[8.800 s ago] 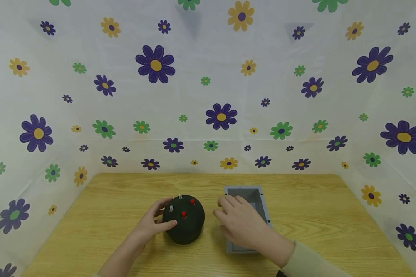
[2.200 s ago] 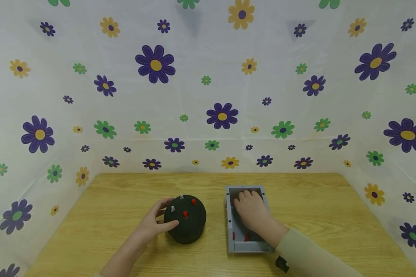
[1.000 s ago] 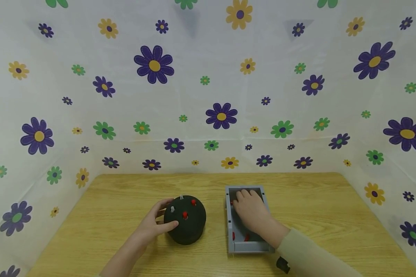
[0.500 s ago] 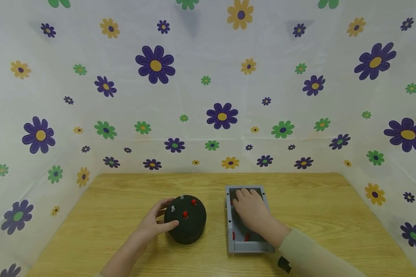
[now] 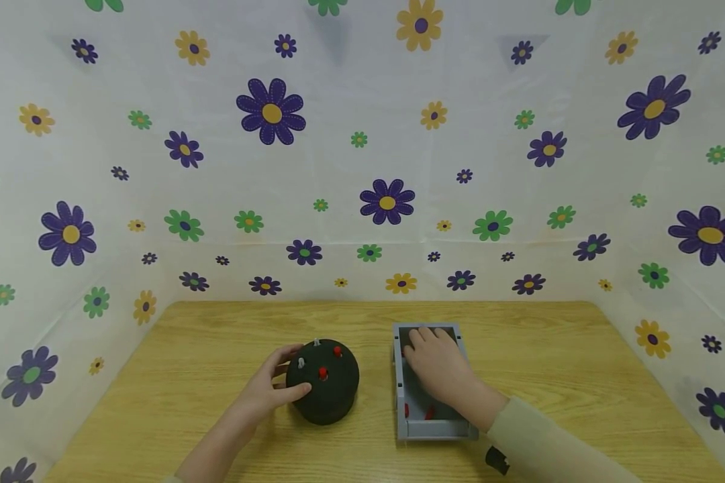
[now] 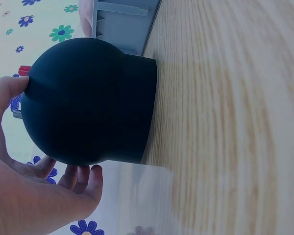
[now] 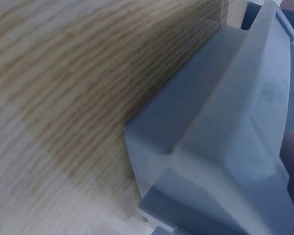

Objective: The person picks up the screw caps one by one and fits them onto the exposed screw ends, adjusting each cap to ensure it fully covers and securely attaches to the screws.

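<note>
Left hand (image 5: 264, 388) holds dome (image 5: 329, 396); right hand (image 5: 438, 364) in bin (image 5: 438, 429), grip unclear.

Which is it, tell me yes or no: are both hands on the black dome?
No, the head view shows only the left hand on the black dome, while the right hand is in the gray bin.

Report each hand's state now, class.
Left hand: holding the black rounded dome.
Right hand: inside the grey rectangular plastic bin; open or closed cannot be told.

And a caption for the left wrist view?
Left hand holding a dark rounded object on a wooden table, grey bin beyond.
</note>
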Demonstrator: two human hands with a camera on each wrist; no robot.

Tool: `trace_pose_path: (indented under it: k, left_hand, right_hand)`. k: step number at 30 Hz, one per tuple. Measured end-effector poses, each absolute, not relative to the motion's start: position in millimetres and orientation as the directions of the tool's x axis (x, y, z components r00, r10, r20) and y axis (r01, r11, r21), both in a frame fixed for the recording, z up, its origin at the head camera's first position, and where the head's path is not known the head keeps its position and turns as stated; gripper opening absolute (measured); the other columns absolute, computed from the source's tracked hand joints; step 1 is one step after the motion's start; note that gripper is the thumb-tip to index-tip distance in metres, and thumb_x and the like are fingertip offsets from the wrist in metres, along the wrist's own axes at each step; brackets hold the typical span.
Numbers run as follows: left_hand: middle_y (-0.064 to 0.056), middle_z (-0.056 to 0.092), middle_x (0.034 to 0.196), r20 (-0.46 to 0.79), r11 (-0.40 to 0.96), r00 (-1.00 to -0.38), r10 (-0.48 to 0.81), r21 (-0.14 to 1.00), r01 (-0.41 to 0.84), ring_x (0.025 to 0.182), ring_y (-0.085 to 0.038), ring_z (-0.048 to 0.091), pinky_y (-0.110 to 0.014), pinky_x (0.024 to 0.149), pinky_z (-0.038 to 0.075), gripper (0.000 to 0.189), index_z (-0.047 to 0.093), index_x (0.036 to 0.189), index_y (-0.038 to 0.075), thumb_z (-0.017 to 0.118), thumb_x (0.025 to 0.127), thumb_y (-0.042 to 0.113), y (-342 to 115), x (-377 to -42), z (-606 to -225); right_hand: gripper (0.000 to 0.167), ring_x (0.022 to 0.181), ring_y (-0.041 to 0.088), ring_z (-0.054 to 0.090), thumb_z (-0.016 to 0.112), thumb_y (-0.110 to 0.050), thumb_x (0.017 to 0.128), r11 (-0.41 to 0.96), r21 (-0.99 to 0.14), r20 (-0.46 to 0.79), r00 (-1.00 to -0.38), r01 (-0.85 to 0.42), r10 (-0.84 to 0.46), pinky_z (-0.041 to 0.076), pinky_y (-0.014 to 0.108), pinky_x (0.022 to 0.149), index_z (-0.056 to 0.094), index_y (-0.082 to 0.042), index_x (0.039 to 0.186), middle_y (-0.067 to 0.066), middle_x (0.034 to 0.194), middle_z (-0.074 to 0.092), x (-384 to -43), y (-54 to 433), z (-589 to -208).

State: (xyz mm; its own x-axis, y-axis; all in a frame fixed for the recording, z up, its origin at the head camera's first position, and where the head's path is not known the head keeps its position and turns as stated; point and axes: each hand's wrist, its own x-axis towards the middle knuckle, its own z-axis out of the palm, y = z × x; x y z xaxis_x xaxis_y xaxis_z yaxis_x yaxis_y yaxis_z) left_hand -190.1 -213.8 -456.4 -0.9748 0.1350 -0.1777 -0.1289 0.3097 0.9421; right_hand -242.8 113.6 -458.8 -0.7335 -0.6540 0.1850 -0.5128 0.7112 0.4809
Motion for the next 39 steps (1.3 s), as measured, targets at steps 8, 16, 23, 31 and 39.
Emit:
trace_pose_path:
  k: [8, 16, 23, 31, 39]
  left_hand:
    - [-0.024, 0.038, 0.163, -0.164, 0.32, -0.977, 0.134, 0.94, -0.114, 0.144, -0.047, 0.045, -0.058, 0.113, 0.05, 0.078, 0.039, 0.161, 0.008, 0.079, 0.094, 0.013, -212, -191, -457]
    - [-0.023, 0.038, 0.164, -0.173, 0.316, -0.976, 0.132, 0.941, -0.124, 0.146, -0.044, 0.042, -0.057, 0.114, 0.049, 0.078, 0.04, 0.161, 0.009, 0.08, 0.094, 0.015, -213, -190, -456]
    - [-0.022, 0.038, 0.165, -0.179, 0.313, -0.976, 0.125, 0.94, -0.133, 0.147, -0.043, 0.041, -0.058, 0.116, 0.047, 0.078, 0.041, 0.16, 0.011, 0.081, 0.093, 0.015, -213, -190, -455]
    - [-0.024, 0.036, 0.166, -0.175, 0.316, -0.975, 0.139, 0.941, -0.124, 0.147, -0.046, 0.04, -0.06, 0.116, 0.047, 0.078, 0.038, 0.161, 0.009, 0.079, 0.095, 0.015, -213, -191, -456]
    - [-0.024, 0.035, 0.166, -0.186, 0.306, -0.973, 0.138, 0.942, -0.136, 0.147, -0.046, 0.04, -0.059, 0.115, 0.047, 0.078, 0.039, 0.161, 0.009, 0.079, 0.095, 0.014, -213, -191, -456]
  right_hand:
    - [0.022, 0.11, 0.022, 0.068, 0.079, -0.031, 0.097, 0.702, 0.481, 0.199, -0.714, -0.526, -0.672, 0.06, 0.038, 0.093, 0.079, -0.017, 0.114, 0.006, 0.121, 0.073, -241, 115, -455]
    - [0.023, 0.109, 0.021, 0.067, 0.08, -0.033, 0.096, 0.693, 0.491, 0.185, -0.714, -0.528, -0.675, 0.06, 0.037, 0.093, 0.078, -0.018, 0.113, 0.005, 0.12, 0.072, -238, 114, -450]
    - [0.027, 0.111, 0.021, 0.067, 0.08, -0.035, 0.096, 0.681, 0.5, 0.16, -0.716, -0.535, -0.68, 0.06, 0.037, 0.094, 0.078, -0.018, 0.116, 0.005, 0.122, 0.072, -237, 114, -447]
    - [0.028, 0.112, 0.022, 0.067, 0.08, -0.035, 0.095, 0.682, 0.495, 0.165, -0.712, -0.538, -0.682, 0.06, 0.038, 0.095, 0.078, -0.018, 0.116, 0.006, 0.124, 0.072, -235, 115, -445]
    - [0.028, 0.109, 0.021, 0.067, 0.083, -0.036, 0.093, 0.667, 0.505, 0.166, -0.696, -0.548, -0.698, 0.06, 0.036, 0.093, 0.078, -0.018, 0.114, 0.005, 0.121, 0.072, -232, 115, -441]
